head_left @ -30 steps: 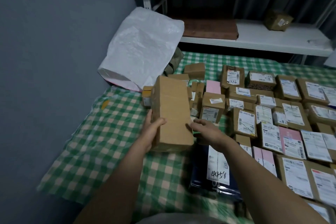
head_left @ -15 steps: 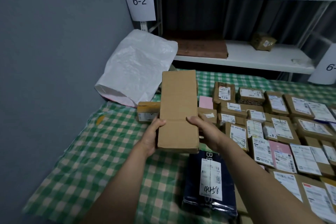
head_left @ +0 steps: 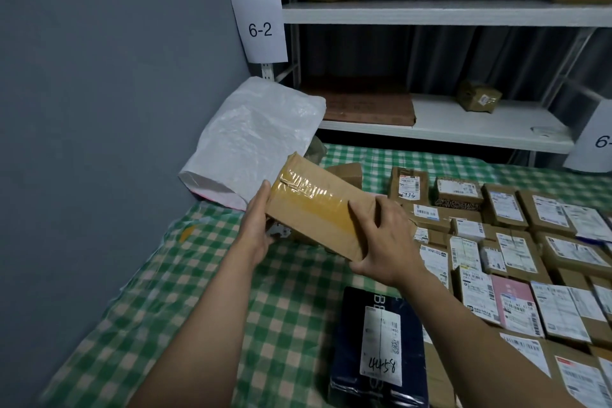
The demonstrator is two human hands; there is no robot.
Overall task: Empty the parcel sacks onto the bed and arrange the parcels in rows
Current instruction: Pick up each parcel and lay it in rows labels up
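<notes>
The bed (head_left: 205, 291) wears a cloth of green and cream checks. The long box (head_left: 318, 212) is plain brown with shiny yellowish tape. The sack (head_left: 251, 139) is white. The navy parcel (head_left: 377, 341) has a white label; the pink parcel (head_left: 510, 293) too.

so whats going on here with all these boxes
A person is sorting parcels on a bed with a green checked cover. Both hands hold a long cardboard box tilted above the bed, taped side up: the left hand on its left side, the right hand wrapped over its near right end. Labelled parcels already lie in rows on the right, a dark blue parcel lies nearest, and a white sack lies by the wall.
</notes>
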